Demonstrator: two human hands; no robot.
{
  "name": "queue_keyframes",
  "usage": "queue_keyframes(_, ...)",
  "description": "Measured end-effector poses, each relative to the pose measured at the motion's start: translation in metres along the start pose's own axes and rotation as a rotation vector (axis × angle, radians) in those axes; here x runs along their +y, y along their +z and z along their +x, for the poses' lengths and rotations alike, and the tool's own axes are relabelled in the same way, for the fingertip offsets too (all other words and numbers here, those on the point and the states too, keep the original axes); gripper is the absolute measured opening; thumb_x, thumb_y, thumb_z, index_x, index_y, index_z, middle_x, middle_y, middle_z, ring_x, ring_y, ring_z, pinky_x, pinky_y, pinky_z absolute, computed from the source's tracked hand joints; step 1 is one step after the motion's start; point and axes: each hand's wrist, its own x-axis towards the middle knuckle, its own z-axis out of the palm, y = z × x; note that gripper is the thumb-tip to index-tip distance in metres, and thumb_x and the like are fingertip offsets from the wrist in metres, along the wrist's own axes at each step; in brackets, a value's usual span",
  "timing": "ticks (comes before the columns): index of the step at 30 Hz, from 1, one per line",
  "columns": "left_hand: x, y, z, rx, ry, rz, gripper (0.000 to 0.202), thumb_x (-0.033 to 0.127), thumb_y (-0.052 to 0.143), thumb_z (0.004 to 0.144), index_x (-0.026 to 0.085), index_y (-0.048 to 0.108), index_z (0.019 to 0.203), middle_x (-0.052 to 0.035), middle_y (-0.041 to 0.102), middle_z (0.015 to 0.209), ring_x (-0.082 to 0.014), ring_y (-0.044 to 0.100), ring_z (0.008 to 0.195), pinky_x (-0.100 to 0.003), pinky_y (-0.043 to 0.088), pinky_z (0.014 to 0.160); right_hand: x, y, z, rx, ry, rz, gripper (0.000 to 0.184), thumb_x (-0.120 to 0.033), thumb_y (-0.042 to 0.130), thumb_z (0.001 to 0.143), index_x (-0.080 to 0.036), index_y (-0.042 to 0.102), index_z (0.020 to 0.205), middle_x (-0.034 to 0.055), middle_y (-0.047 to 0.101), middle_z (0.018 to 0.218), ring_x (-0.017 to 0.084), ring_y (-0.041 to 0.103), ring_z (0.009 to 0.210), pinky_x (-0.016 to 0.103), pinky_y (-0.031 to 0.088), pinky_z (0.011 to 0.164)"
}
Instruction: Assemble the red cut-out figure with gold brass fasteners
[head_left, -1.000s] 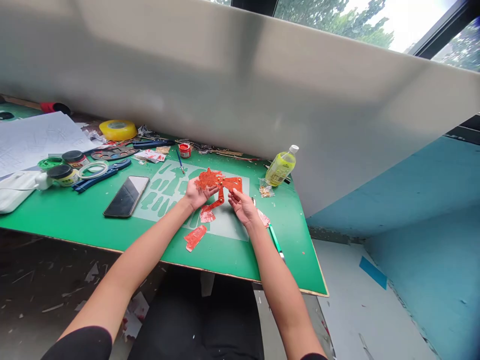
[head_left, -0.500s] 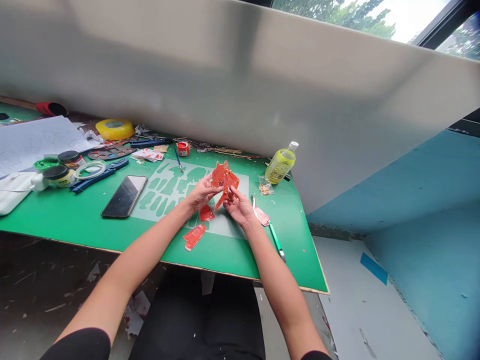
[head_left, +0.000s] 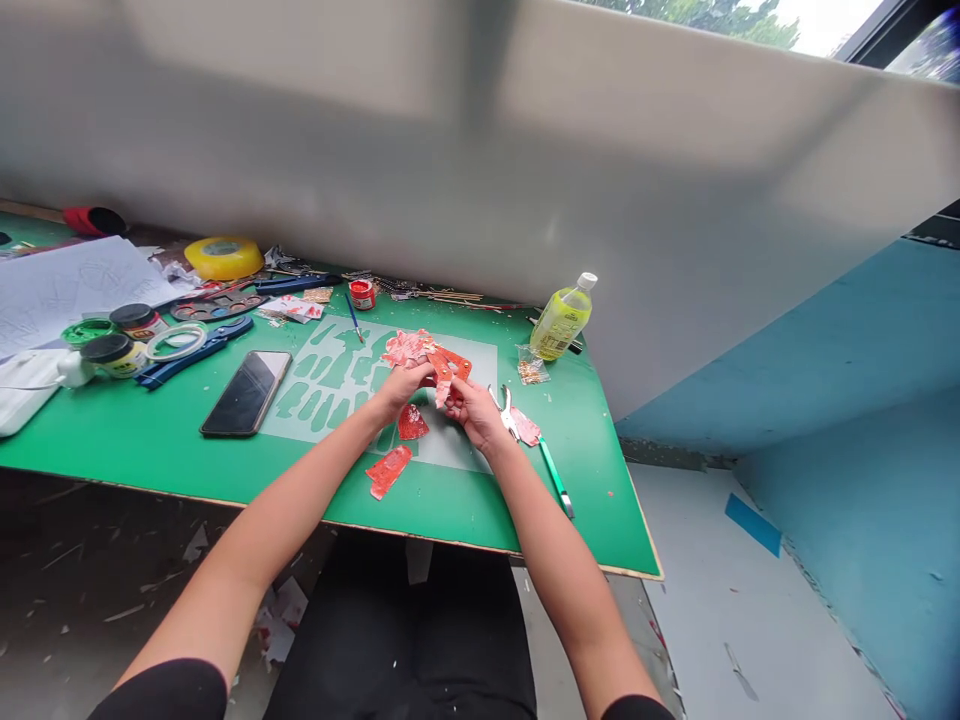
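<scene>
Both my hands hold a red jointed paper figure (head_left: 451, 364) above the table. Its left portion shows a pale, blotchy pink side; the right portion is deeper red with small round fasteners or holes. My left hand (head_left: 406, 387) is closed on the lower left edge. With fingers pinched, my right hand (head_left: 474, 412) grips the lower right part. Below them lie a dark red cut piece (head_left: 412, 422) and a longer red piece (head_left: 389, 471). Under the figure spreads a translucent stencil sheet (head_left: 456, 452) with many cut-out shapes. My fingers hide some of the figure's lower edge.
Right of my hands lie a hole punch or pliers (head_left: 508, 412), a pink-white piece (head_left: 527, 428) and a green-handled cutter (head_left: 556, 478). A yellow-green bottle (head_left: 561, 322) stands behind a small bag of fasteners (head_left: 532, 368). On the left are a phone (head_left: 247, 394), paint jars (head_left: 115, 352) and yellow tape (head_left: 223, 258).
The figure has been turned over, from its red face to a paler pink side on the left. My hands have shifted slightly with it, and the tool on the right shows more.
</scene>
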Motion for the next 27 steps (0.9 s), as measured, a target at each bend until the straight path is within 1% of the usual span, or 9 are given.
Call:
queue_keyframes(4,0.007,-0.005,-0.002,-0.087,-0.037,-0.06,0.027,0.043,0.062,0.078,0.019,0.074,0.076,-0.0124,0.079,0.091,-0.0302,0.072,0.099,-0.039,0.056,0.09,-0.002,0.0,0.0,0.027,-0.066,-0.047,0.047,-0.045,0.093,0.066,-0.02,0.076,0.102,-0.0054,0.064,0.066,0.008,0.046,0.052,0.022,0.032,0.047)
queue_keyframes(6,0.008,-0.004,-0.004,-0.099,-0.025,-0.043,0.032,0.046,0.065,0.081,0.017,0.078,0.083,-0.0126,0.08,0.095,-0.0314,0.072,0.104,-0.039,0.055,0.093,-0.002,0.0,-0.001,0.026,-0.092,-0.086,0.046,-0.048,0.093,0.066,-0.02,0.075,0.098,-0.0051,0.063,0.065,0.007,0.046,0.052,0.023,0.032,0.047)
queue_keyframes(10,0.005,-0.001,-0.006,0.011,0.006,0.099,0.027,0.042,0.083,0.08,0.018,0.081,0.093,-0.0092,0.081,0.104,-0.0268,0.071,0.107,-0.034,0.051,0.101,-0.003,0.0,-0.001,-0.005,-0.125,-0.168,0.045,-0.056,0.093,0.065,-0.02,0.068,0.076,-0.0062,0.056,0.059,0.007,0.041,0.049,0.024,0.028,0.046)
queue_keyframes(12,0.003,-0.001,-0.006,0.071,-0.034,0.085,0.027,0.042,0.086,0.08,0.019,0.081,0.092,-0.0086,0.081,0.101,-0.0254,0.072,0.102,-0.033,0.052,0.097,-0.005,-0.001,-0.001,-0.018,-0.125,-0.169,0.046,-0.057,0.092,0.065,-0.02,0.067,0.075,-0.0079,0.049,0.055,0.006,0.036,0.047,0.024,0.025,0.045)
queue_keyframes(15,0.005,-0.003,-0.005,0.096,-0.075,0.07,0.028,0.044,0.084,0.083,0.019,0.082,0.095,-0.0083,0.081,0.098,-0.0235,0.071,0.095,-0.031,0.051,0.084,-0.009,-0.005,0.0,0.014,-0.134,-0.132,0.044,-0.057,0.091,0.067,-0.02,0.07,0.08,-0.01,0.042,0.054,0.006,0.03,0.047,0.024,0.022,0.044)
queue_keyframes(18,0.01,-0.003,-0.006,0.087,-0.141,0.114,0.026,0.04,0.079,0.087,0.02,0.083,0.103,-0.0088,0.081,0.101,-0.0219,0.07,0.091,-0.028,0.047,0.071,-0.014,-0.008,0.0,0.052,-0.129,-0.114,0.043,-0.054,0.091,0.066,-0.02,0.072,0.083,-0.0094,0.044,0.055,0.006,0.032,0.048,0.023,0.023,0.045)
queue_keyframes(20,0.014,-0.003,-0.007,0.096,-0.174,0.122,0.024,0.035,0.078,0.087,0.019,0.084,0.104,-0.0095,0.081,0.103,-0.0212,0.068,0.09,-0.028,0.046,0.069,-0.017,-0.009,0.0,0.072,-0.125,-0.101,0.041,-0.05,0.093,0.064,-0.02,0.07,0.08,-0.0084,0.047,0.056,0.006,0.033,0.048,0.023,0.024,0.044)
queue_keyframes(25,0.016,-0.005,-0.009,0.012,-0.227,0.075,0.025,0.034,0.086,0.08,0.02,0.085,0.101,-0.01,0.08,0.109,-0.0218,0.069,0.097,-0.03,0.048,0.078,-0.031,-0.015,-0.001,0.077,-0.124,0.134,0.042,-0.049,0.09,0.069,-0.022,0.072,0.096,-0.0075,0.054,0.063,0.007,0.042,0.05,0.021,0.035,0.045)
queue_keyframes(27,0.012,-0.004,-0.008,0.026,-0.206,0.011,0.029,0.031,0.093,0.074,0.02,0.083,0.099,-0.009,0.08,0.107,-0.0209,0.069,0.096,-0.031,0.05,0.082,-0.032,-0.015,-0.002,0.071,-0.109,0.214,0.047,-0.052,0.089,0.07,-0.023,0.072,0.103,-0.0079,0.055,0.065,0.006,0.044,0.051,0.021,0.038,0.046)
